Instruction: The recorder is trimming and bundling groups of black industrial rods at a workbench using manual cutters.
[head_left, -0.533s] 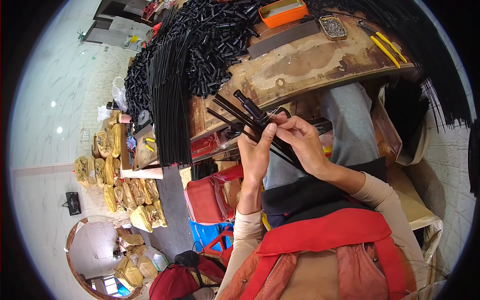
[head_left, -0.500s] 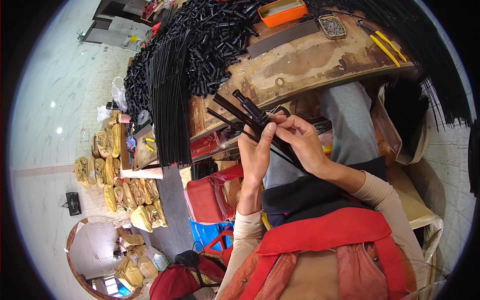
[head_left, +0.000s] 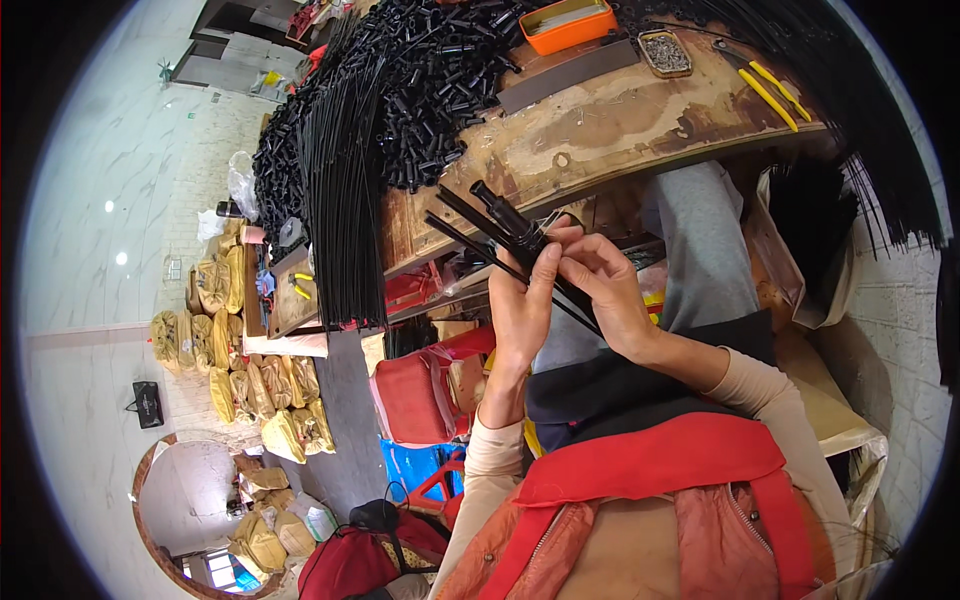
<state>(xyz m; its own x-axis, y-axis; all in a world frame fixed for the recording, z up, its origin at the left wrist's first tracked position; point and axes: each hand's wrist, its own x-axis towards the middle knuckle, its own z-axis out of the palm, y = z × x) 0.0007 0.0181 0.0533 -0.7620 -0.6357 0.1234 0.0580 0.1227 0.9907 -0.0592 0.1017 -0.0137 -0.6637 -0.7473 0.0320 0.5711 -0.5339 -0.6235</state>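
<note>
Several thin black rods [head_left: 466,211] are gripped in my left hand [head_left: 521,310], their ends sticking out toward the upper left. Beside them, in the same bunch, is a black stepped plastic tube [head_left: 500,208]. My right hand [head_left: 611,290] pinches close to the tube's lower end, its fingertips meeting the left thumb. A few fine pale strands [head_left: 549,222] stand out at the right fingertips; whether they are wire or pins I cannot tell. The lower part of the bunch runs behind my hands toward my lap.
On the wooden bench [head_left: 590,120] lie a heap of black tubes [head_left: 430,90], a hanging bundle of black rods [head_left: 343,200], an orange box [head_left: 568,27], a dish of small metal parts [head_left: 664,53] and yellow-handled pliers [head_left: 770,95]. A red padded stool [head_left: 410,400] stands at left.
Both hands and the bunch have shifted slightly to the right in the picture. The grip on the rods and tube looks the same.
</note>
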